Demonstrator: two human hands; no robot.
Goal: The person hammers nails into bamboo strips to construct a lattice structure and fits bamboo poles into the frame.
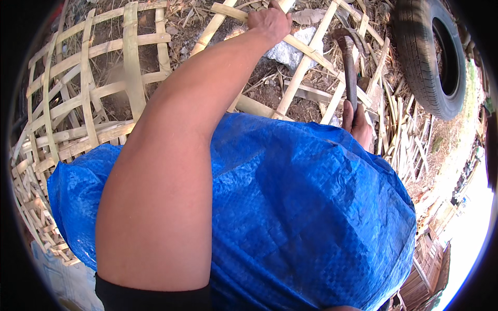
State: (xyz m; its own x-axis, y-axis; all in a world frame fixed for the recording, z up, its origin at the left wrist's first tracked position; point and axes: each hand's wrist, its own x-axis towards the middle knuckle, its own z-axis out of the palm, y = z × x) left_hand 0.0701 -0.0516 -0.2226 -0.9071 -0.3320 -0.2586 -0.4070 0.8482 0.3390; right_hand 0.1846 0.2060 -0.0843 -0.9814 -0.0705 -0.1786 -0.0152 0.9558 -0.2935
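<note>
Left hand (270, 23) closed around a pale split-bamboo strip (306, 49) in the woven bamboo lattice (93, 93) on the dirt; right hand (358, 124) wrapped on the handle of a dark curved-headed chopping tool (348, 62), head resting near that same strip. Likely hazards: a glancing blade near the gripping fingers, splinters (edges look raw). Crinkled blue woven tarpaulin (311, 207) over the lap, worn black tyre (430, 57) at right.

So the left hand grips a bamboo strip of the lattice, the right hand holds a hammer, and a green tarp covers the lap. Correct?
Not quite: the tarp is blue, not green, as the head view shows. The rest holds: the left hand grips a bamboo strip of the lattice, and the right hand holds a hammer.
</note>
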